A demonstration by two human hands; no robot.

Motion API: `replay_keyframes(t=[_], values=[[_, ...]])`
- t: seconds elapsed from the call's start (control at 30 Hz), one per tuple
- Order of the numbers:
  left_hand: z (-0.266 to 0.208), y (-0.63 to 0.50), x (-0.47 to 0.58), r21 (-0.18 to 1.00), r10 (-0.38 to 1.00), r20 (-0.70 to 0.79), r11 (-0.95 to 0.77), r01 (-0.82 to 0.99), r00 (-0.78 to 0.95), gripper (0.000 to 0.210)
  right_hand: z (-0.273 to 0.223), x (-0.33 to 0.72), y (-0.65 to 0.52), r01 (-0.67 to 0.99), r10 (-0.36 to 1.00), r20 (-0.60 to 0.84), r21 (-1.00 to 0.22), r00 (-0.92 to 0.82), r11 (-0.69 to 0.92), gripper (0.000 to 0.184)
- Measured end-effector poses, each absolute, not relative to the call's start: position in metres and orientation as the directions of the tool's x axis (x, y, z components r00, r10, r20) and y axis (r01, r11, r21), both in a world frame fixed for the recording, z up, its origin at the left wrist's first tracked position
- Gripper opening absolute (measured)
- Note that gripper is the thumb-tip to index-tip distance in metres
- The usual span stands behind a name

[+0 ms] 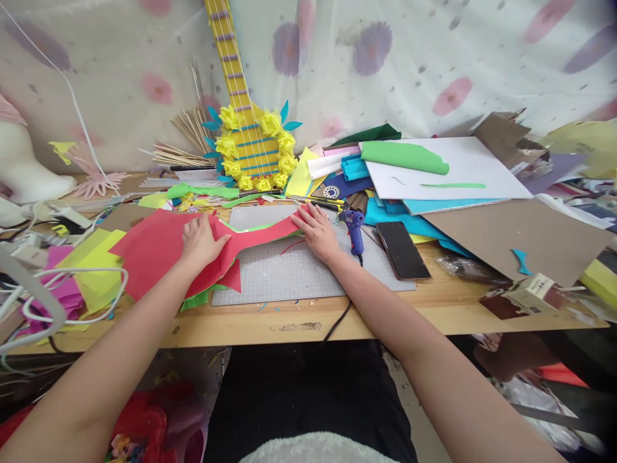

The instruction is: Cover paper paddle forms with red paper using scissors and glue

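A large red paper piece (154, 247) shaped like a guitar, with a wide body and a narrow neck, lies across the left part of the grey cutting mat. Green paper (197, 300) shows along its lower edges. My left hand (200, 241) rests on the body near where the neck begins, its fingers bent and its thumb apart. At the neck's far end, my right hand (315, 228) lies with fingers spread over the red paper. Close to the right hand stands a blue hot glue gun (354, 228), with a black phone (402, 249) beyond it.
Against the curtain leans a yellow paper guitar (251, 151) trimmed with yellow flowers. Wooden sticks (186, 151) lie behind. To the right are a white board (463, 183), brown cardboard (520, 235) and a small box (527, 296). White cables (67, 273) hang at left.
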State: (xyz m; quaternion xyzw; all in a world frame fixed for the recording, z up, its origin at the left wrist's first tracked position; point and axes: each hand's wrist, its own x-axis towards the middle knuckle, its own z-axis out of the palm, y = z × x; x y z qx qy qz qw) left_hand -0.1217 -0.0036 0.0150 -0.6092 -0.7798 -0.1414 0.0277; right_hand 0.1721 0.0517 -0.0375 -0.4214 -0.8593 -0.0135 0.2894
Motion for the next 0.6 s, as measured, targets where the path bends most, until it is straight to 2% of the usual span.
replay_keyframes(t=[0.27,0.4,0.6], values=[[0.0142,0.0002,-0.1244,0.183,0.941,0.203,0.236,0.955,-0.271,0.066,-0.0404,0.1725,0.0424,0.764,0.777,0.336,-0.205,-0.533,0.612,0.052],[0.0129,-0.0035,-0.1229,0.163,0.943,0.259,0.171,0.972,-0.21,0.054,-0.041,0.1719,0.0421,0.755,0.779,0.333,-0.231,-0.531,0.614,0.057],[0.0045,-0.0088,-0.1203,0.155,0.931,0.299,0.167,0.974,-0.207,0.052,-0.0405,0.1727,0.0438,0.745,0.771,0.391,-0.257,-0.503,0.616,0.047]])
